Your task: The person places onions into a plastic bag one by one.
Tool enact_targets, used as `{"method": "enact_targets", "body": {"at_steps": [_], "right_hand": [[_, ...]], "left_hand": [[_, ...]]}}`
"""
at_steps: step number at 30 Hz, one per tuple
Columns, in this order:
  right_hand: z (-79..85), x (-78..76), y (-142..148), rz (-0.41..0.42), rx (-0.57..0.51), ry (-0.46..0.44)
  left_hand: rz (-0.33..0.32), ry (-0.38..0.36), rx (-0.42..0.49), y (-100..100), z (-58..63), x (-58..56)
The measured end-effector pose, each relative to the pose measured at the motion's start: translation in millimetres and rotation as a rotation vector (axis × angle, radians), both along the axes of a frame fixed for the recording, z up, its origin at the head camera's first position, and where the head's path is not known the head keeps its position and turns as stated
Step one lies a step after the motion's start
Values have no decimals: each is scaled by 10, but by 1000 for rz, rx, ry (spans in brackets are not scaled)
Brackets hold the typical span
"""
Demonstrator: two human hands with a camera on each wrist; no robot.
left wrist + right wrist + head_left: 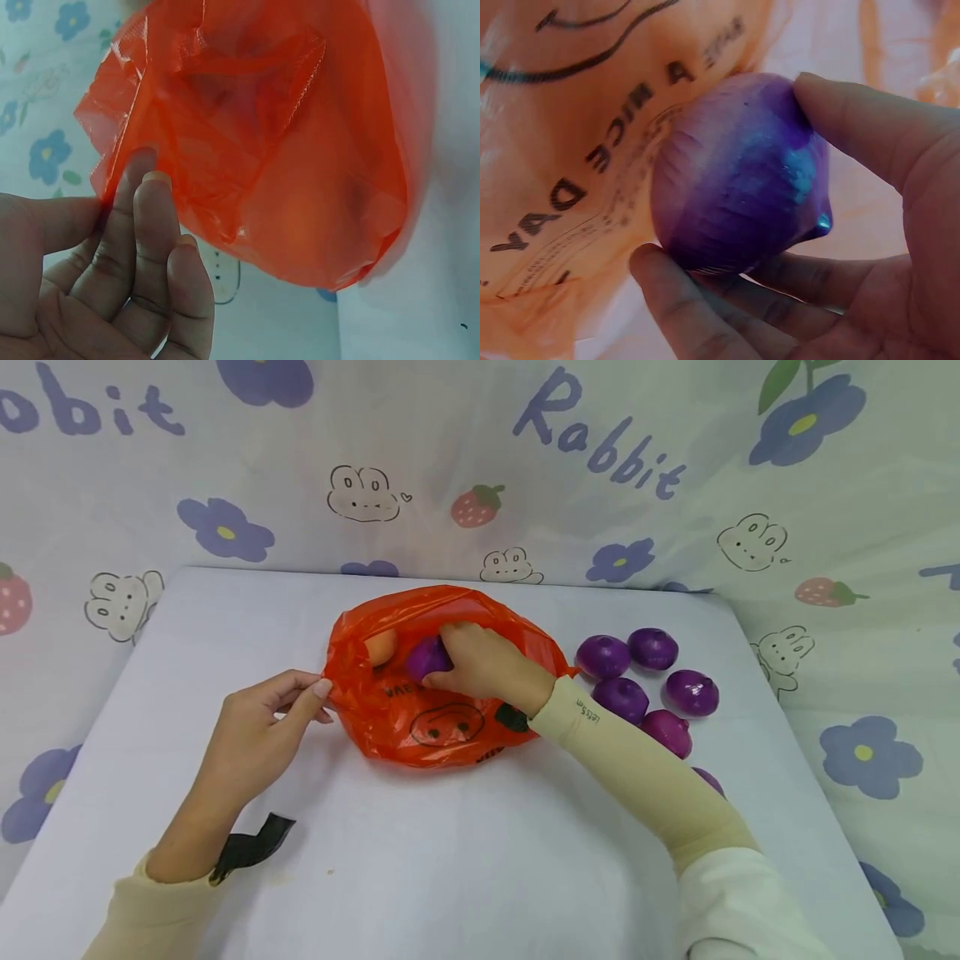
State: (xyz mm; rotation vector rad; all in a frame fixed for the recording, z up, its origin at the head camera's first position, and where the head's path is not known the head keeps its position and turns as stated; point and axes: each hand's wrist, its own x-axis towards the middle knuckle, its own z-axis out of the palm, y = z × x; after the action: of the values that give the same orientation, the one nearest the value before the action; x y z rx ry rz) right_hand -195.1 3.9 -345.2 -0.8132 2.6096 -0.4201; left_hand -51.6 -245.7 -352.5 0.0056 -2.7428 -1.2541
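- The two hands are well apart, one on each side of the bag's mouth: the left hand [255, 735] pinches the rim between thumb and fingers at the left, and the right hand [487, 664] is clamped on an onion, reaching in over the rim from the right.
- The white, flat-topped surface [450, 868] lies beneath everything, with a broad stretch of it between the bag and the near edge.
- The red, thin plastic carrier bag [397, 747], printed in black, sits toward the far side of the surface, between the hands. Its mouth faces up and toward the person, longer from left to right than from near to far.
- The beige right sleeve [637, 777] slants from near right to far left, passing just beside the loose onions and hiding part of the nearest one.
- The loose, rounded, glossy purple onions [603, 657], six of them visible, lie to the right of the bag, far nearer the right arm than the left hand.
- The held onion, round and shiny purple [426, 662], is within the bag's mouth, to the right of the left hand and farther off; in the right wrist view its pointed tip faces the palm.
- A rounded orange object [381, 647], partly covered by the bag, lies inside, just left of the held onion.
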Motion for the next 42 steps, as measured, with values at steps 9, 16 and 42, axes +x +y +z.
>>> {"method": "enact_targets", "body": {"at_steps": [9, 16, 42], "right_hand": [[-140, -176, -16, -69, -49, 23], [-261, -276, -59, -104, -137, 21], [-493, -439, -222, -124, -211, 41]], "left_hand": [[6, 1, -1, -6, -7, -1], [-2, 0, 0, -4, -17, -4], [17, -5, -6, -51, -22, -20]]}}
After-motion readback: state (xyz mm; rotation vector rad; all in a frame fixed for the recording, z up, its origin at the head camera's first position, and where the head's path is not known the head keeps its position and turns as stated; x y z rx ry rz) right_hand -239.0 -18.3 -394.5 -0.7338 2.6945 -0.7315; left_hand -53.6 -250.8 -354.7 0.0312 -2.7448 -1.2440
